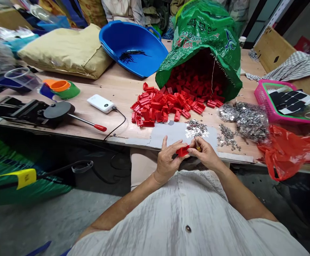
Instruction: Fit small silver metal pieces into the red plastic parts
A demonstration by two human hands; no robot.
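Observation:
My left hand is closed round a small red plastic piece just in front of the table's near edge. My right hand touches the same piece and pinches a small tool with a yellow handle. A heap of the same red pieces spills from a green sack lying on its side on the table. Small shiny metal parts lie scattered on a grey card right beyond my hands.
Clear bags of metal parts lie right, beside a pink basket and a red plastic bag. A blue basin, a tan package, a white power bank with cable, and a black hand press stand left.

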